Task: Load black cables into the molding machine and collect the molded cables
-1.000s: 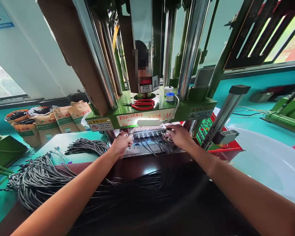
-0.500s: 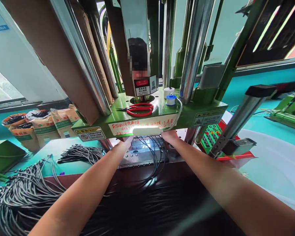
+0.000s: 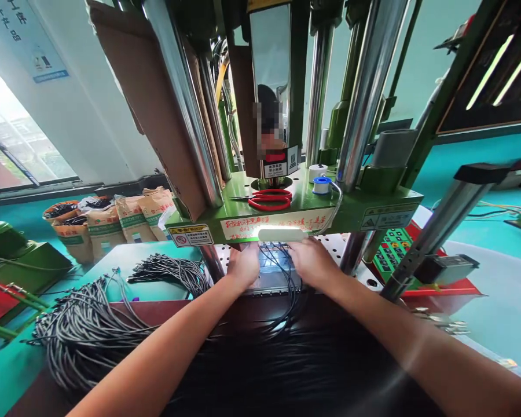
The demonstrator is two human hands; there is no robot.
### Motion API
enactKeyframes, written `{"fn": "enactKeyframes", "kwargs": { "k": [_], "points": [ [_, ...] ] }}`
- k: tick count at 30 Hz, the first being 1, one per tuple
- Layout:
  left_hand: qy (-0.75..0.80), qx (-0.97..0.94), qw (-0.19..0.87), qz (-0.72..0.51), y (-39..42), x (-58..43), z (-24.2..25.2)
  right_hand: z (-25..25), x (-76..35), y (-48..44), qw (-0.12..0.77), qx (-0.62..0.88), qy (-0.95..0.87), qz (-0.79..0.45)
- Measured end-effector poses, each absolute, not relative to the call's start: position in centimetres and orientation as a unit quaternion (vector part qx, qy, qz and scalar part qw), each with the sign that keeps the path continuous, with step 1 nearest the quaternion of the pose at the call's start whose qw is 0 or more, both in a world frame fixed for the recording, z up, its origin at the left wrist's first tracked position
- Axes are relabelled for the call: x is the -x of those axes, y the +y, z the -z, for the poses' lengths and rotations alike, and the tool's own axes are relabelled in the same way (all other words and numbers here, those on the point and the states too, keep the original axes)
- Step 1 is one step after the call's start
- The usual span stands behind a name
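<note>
My left hand is at the left side of a metal mould under the green press plate. Its fingers look curled, and what they hold is hidden. On the opposite side my right hand bends inward beside the black cables, fingers closed and their tips partly covered. I cannot make out what is in them. The cables run out of the mould toward me and hang over its front edge. A lit lamp bar on the plate's front edge shines above both hands.
Red-handled pliers and a blue-rimmed spool lie on the press plate. Bundled cables cover the left table. A control panel stands at right, near a white tub. Steel columns flank the workspace.
The camera view has shifted, so the press appears farther right. Both hands have come out toward me from under the plate and show more of their backs.
</note>
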State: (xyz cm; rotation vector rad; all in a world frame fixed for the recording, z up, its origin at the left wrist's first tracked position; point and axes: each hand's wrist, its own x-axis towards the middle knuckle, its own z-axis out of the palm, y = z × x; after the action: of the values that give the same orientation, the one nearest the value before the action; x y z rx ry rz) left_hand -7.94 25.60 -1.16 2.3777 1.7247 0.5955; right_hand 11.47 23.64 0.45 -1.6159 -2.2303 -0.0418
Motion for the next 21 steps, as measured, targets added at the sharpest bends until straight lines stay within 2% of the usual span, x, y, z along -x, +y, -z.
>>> {"fn": "enactKeyframes", "kwargs": {
  "k": [7, 21],
  "points": [
    [0.543, -0.821, 0.021, -0.174, 23.8, 8.6, 0.9, -0.8, -7.9, 22.9, 0.150, 0.579, -0.800, 0.042],
    [0.480, -0.866, 0.017, -0.139, 24.1, 8.6, 1.0, -1.1, -7.1, 23.9, 0.083, 0.578, -0.809, 0.073]
  ]
}}
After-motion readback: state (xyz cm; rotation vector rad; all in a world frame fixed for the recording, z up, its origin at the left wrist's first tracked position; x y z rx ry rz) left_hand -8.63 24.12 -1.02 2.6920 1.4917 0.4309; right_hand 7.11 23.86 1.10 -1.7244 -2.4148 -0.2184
